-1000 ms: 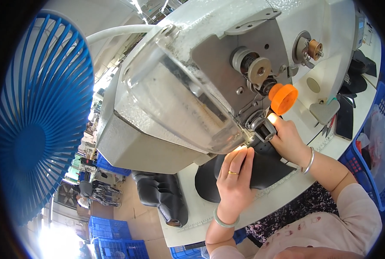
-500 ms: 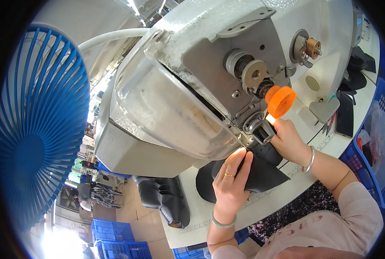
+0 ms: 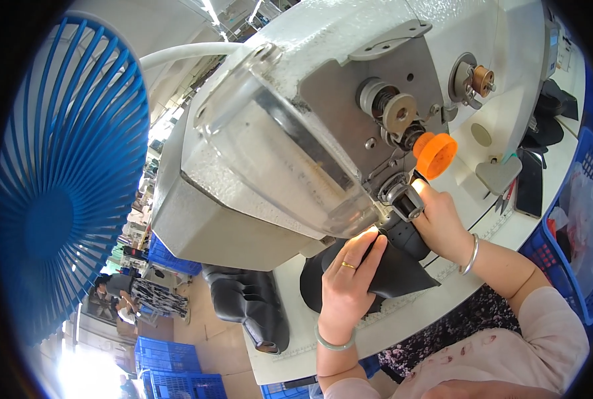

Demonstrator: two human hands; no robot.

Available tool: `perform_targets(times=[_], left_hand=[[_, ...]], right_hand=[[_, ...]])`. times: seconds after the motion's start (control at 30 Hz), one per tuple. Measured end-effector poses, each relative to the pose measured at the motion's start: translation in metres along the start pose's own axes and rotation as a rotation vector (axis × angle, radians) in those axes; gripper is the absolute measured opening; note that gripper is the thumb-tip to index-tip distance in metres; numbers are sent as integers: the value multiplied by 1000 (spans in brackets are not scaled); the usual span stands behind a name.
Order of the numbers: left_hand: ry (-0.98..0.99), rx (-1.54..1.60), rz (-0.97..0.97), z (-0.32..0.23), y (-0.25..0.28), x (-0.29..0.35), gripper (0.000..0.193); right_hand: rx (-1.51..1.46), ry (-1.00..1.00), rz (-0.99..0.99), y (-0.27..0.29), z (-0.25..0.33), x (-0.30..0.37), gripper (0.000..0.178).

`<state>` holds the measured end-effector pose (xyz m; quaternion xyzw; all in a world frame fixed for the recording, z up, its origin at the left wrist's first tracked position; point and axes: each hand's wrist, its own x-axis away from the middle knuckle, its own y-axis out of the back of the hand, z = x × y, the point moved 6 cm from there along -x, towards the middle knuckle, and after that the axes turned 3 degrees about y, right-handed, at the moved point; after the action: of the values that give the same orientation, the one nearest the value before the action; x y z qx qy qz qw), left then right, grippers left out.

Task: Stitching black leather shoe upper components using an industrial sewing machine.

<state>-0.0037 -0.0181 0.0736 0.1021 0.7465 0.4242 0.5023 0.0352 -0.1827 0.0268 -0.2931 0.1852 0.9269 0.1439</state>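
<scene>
A black leather-like piece (image 3: 399,271) lies under the needle area of a pale sewing machine (image 3: 236,226), and its pointed corner sticks out toward me. My left hand (image 3: 347,282), with a gold ring and a pale bangle, grips the near left part of it, fingertips close to the needle area. On the right, my right hand (image 3: 439,223) has its fingers bent around the far side of the piece; the metal parts and an orange knob (image 3: 436,156) partly hide the fingertips. The needle itself is hard to make out.
A blue fan (image 3: 77,193) stands at the left. Black stacked pieces (image 3: 246,302) lie at the table's left edge. A phone (image 3: 530,183) and red-handled scissors (image 3: 508,197) are at the right, beside a blue basket (image 3: 569,266). Farther off is another person (image 3: 140,296).
The view has shifted slightly. Against the machine, both hands and the black piece have moved a little to the left, and the piece's corner has swung nearer to me.
</scene>
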Motion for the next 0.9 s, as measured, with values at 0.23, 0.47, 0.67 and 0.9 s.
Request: perform_targets(times=[0.23,0.47,0.67,0.9], left_hand=[[-5,31,8,5,0,-1,57],[-8,14,-20,6,-2,2,57],[13,-16,-11,6,-5,4,58],[242,448,-78,31,-5,14,55]], right_hand=[[19,14,-28,1,2,0,27],[51,20,-12,-1,4,-2,25],[60,55,-30,-1,-5,-2,26],[43,-19,29,-2,-6,-4,31]])
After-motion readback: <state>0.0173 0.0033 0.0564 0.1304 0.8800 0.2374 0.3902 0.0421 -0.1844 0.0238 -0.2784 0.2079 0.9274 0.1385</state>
